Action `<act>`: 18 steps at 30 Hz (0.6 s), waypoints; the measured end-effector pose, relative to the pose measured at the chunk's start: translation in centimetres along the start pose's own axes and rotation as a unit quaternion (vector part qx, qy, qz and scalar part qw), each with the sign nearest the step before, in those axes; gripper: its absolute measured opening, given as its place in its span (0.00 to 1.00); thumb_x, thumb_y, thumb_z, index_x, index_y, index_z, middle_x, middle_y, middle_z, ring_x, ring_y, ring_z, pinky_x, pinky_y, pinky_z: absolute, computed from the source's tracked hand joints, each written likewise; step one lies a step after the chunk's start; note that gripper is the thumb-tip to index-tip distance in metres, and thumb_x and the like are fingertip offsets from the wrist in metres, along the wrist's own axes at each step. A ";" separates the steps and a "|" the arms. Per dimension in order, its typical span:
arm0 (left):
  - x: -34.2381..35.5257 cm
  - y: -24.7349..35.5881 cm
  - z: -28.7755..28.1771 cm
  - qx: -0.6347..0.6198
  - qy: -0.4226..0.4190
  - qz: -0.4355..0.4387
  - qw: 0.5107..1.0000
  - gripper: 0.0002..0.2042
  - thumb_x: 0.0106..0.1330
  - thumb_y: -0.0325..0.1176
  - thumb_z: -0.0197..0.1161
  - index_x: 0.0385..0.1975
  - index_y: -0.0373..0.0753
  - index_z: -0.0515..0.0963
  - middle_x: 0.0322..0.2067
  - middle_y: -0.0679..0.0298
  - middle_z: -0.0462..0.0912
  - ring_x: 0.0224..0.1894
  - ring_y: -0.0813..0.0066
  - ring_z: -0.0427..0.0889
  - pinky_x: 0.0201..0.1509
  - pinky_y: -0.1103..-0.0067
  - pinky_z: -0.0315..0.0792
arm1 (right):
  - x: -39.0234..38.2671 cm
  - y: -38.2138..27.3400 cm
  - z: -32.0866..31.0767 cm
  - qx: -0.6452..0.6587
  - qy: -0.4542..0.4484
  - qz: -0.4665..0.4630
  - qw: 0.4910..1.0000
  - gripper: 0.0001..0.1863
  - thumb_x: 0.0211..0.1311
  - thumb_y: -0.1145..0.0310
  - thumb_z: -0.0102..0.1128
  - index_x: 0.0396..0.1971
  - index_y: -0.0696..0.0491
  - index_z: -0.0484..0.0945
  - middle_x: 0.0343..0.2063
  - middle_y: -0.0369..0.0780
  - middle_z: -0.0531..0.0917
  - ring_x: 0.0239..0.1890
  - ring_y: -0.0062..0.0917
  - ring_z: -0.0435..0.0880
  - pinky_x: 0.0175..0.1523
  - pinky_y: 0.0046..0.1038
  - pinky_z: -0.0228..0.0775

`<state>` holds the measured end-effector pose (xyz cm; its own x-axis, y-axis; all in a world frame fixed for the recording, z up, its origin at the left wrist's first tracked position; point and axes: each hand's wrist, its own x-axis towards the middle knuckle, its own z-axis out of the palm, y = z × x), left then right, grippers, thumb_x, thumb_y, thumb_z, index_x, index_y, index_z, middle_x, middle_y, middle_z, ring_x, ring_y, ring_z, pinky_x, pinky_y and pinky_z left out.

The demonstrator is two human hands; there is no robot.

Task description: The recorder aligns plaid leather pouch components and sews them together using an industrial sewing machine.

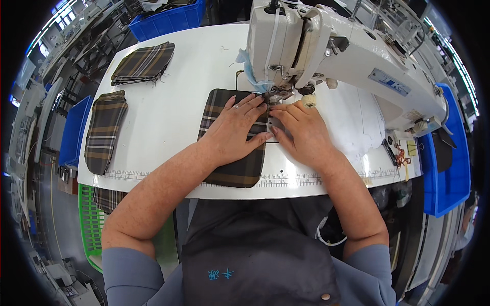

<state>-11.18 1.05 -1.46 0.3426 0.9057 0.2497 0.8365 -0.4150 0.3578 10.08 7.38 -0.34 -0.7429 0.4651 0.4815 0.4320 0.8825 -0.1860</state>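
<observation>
A dark plaid fabric piece (pixel 237 171) lies on the white sewing table (pixel 173 112), its far end under the presser foot (pixel 279 94) of a white sewing machine (pixel 347 56). My left hand (pixel 236 127) lies flat on the plaid piece, fingers spread toward the needle. My right hand (pixel 301 130) presses down on the piece's right edge just in front of the foot, fingertips meeting those of the left hand. Neither hand grips anything.
Two stacks of plaid pieces lie on the table, one at the far left corner (pixel 144 63) and one at the left edge (pixel 104 130). Blue bins stand at far left (pixel 74 130), back (pixel 168 20) and right (pixel 449 168). A green crate (pixel 92 224) sits below left.
</observation>
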 end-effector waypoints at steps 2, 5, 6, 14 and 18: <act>-0.1 0.8 0.5 0.031 0.019 -0.029 0.999 0.31 0.70 0.49 0.58 0.65 0.32 0.66 0.68 0.48 0.65 0.74 0.53 0.59 0.77 0.54 0.48 | -0.1 0.2 0.1 0.003 0.012 -0.014 1.000 0.15 0.56 0.67 0.65 0.44 0.54 0.81 0.45 0.39 0.83 0.43 0.34 0.79 0.50 0.36 0.68; -0.3 1.0 1.0 0.046 0.034 -0.036 0.998 0.34 0.70 0.51 0.58 0.66 0.31 0.63 0.68 0.48 0.65 0.74 0.53 0.59 0.76 0.54 0.48 | 0.0 0.1 0.0 0.005 0.022 -0.036 0.999 0.15 0.56 0.66 0.65 0.43 0.54 0.82 0.45 0.38 0.83 0.44 0.33 0.78 0.50 0.35 0.68; -0.4 1.0 0.9 0.047 0.034 -0.035 0.998 0.34 0.70 0.51 0.58 0.66 0.31 0.63 0.68 0.48 0.65 0.74 0.53 0.59 0.76 0.54 0.48 | 0.0 0.0 -0.1 0.005 0.023 -0.036 0.999 0.15 0.56 0.66 0.65 0.43 0.54 0.82 0.45 0.38 0.83 0.44 0.33 0.78 0.50 0.35 0.68; -3.4 3.1 -0.9 0.123 -0.020 0.002 0.992 0.43 0.66 0.60 0.57 0.68 0.28 0.59 0.71 0.47 0.59 0.76 0.53 0.52 0.77 0.55 0.46 | -0.3 -0.3 -0.6 0.004 0.005 -0.032 0.999 0.22 0.57 0.55 0.66 0.46 0.54 0.83 0.48 0.37 0.84 0.48 0.31 0.77 0.53 0.34 0.67; -5.4 3.1 -2.0 0.021 -0.041 0.011 0.999 0.37 0.65 0.51 0.65 0.68 0.35 0.63 0.70 0.51 0.63 0.75 0.55 0.58 0.77 0.55 0.48 | -0.1 -0.4 -0.7 0.006 -0.004 -0.031 0.999 0.23 0.57 0.53 0.66 0.46 0.54 0.83 0.48 0.37 0.83 0.48 0.31 0.77 0.53 0.34 0.67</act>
<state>-11.28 -5.27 0.14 0.3935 0.9012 0.1819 0.8452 -0.4325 0.3141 10.39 6.92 0.32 -0.7726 0.4100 0.4848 0.3790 0.9104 -0.1659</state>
